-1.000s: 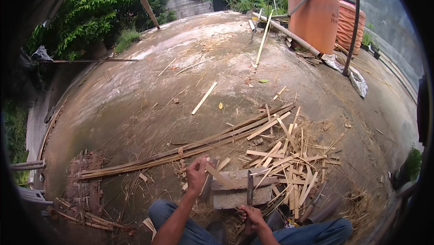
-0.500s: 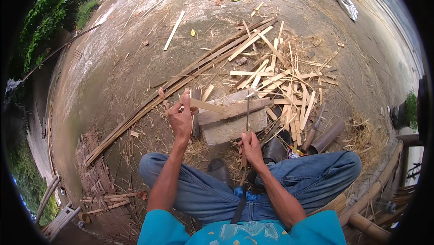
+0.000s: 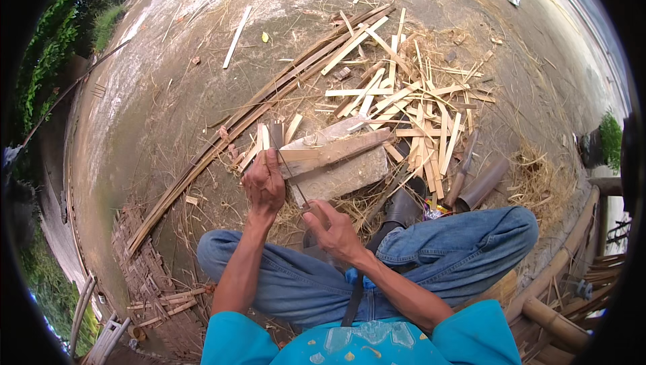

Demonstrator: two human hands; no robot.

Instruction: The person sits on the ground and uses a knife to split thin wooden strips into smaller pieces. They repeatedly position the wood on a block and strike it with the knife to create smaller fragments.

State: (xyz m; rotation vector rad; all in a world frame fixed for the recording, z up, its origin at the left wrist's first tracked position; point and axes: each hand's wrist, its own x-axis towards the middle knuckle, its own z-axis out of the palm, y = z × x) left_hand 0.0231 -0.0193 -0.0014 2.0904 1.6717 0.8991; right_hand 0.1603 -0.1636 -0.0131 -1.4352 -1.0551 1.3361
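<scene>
Pinched in my left hand [image 3: 264, 183] is a flat, pale bamboo strip [image 3: 301, 155], one end lying by the wooden bar. My right hand [image 3: 333, 230] grips the handle of a long, thin-bladed knife [image 3: 293, 178]. Its dark blade slants up to the left and crosses in front of the strip, close to my left fingers. Just beyond my hands, a wooden bar [image 3: 350, 147] rests on a pale, rough block [image 3: 343, 178]. More split pieces [image 3: 261, 137] stand or lean right behind my left hand.
A heap of cut strips [image 3: 420, 122] lies beyond the block to the right. Long dark bamboo lengths [image 3: 269, 99] run diagonally on the left. Near my right knee are a dark tube [image 3: 483, 184] and straw [image 3: 538, 176]. A woven mat [image 3: 149, 264] lies at left.
My right hand has moved left, and the knife blade has swung from pointing straight away to slanting across the strip. My left hand has turned and come slightly lower. The view has shifted a little.
</scene>
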